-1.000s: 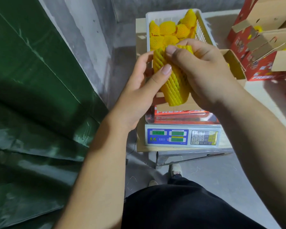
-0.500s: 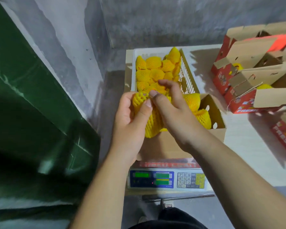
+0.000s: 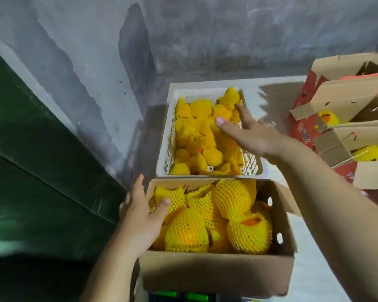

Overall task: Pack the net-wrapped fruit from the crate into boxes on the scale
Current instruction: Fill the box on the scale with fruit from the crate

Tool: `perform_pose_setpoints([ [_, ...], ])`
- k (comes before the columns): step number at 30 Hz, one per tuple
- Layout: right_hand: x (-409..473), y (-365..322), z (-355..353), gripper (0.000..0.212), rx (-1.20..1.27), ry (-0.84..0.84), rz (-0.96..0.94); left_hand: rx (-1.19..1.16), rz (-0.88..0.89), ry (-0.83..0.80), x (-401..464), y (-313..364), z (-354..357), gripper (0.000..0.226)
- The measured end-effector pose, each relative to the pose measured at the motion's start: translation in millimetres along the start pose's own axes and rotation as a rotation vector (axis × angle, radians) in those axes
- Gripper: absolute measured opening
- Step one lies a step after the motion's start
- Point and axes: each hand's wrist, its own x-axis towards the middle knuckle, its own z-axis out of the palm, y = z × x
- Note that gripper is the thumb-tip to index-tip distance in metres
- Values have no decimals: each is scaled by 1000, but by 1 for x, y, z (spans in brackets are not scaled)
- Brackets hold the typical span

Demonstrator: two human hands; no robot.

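Note:
A white plastic crate [image 3: 165, 149] holds several fruits in yellow foam net [image 3: 200, 109]. In front of it an open cardboard box [image 3: 214, 273] sits on the scale [image 3: 181, 295], whose green displays show at the bottom edge. The box holds several net-wrapped fruits [image 3: 187, 231]. My left hand [image 3: 140, 214] rests at the box's left wall, its thumb touching a yellow net inside; it grips nothing. My right hand [image 3: 247, 131] reaches flat over the crate's fruit with straight fingers and holds nothing.
Red and brown cartons [image 3: 347, 118] with open flaps stand at the right, some with netted fruit inside. A white tabletop [image 3: 277, 92] carries the crate. A grey concrete wall [image 3: 96, 62] rises behind, and a green tarp [image 3: 31, 171] covers the left.
Both hands held one netted fruit in front of me. That fruit has left my hands. My right hand has reached out over the crate and my left has dropped to the box's left side.

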Motion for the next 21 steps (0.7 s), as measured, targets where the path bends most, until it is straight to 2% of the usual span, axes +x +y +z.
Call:
perform_pose_setpoints([
  [2,-3,22,-2,100,-292,-7,-2,-125,-11,-57,2,-16,5,56],
  [3,-12,36,-2,102,-299,-6,-2,-138,0,-78,2,-20,6,50],
  [5,-41,64,4,103,-135,-25,47,-129,-11,-62,2,-24,5,52],
  [7,-73,89,13,105,-21,-103,147,-91,-41,-65,1,-28,4,45],
  [9,-99,105,23,104,-135,-224,214,-45,-70,-85,0,-29,5,35],
  [11,-118,113,35,88,-244,-275,225,-11,-71,-76,1,-33,5,30],
  [14,-135,117,44,32,-190,-254,230,72,-76,-92,1,-35,2,22],
  [15,-137,115,44,21,-134,-253,227,96,-79,-102,0,-34,1,20],
  [18,-146,101,40,25,18,-225,233,147,-38,-98,-3,-31,-2,21],
  [21,-173,101,35,25,66,-123,238,190,13,-77,-4,-25,-3,18],
])
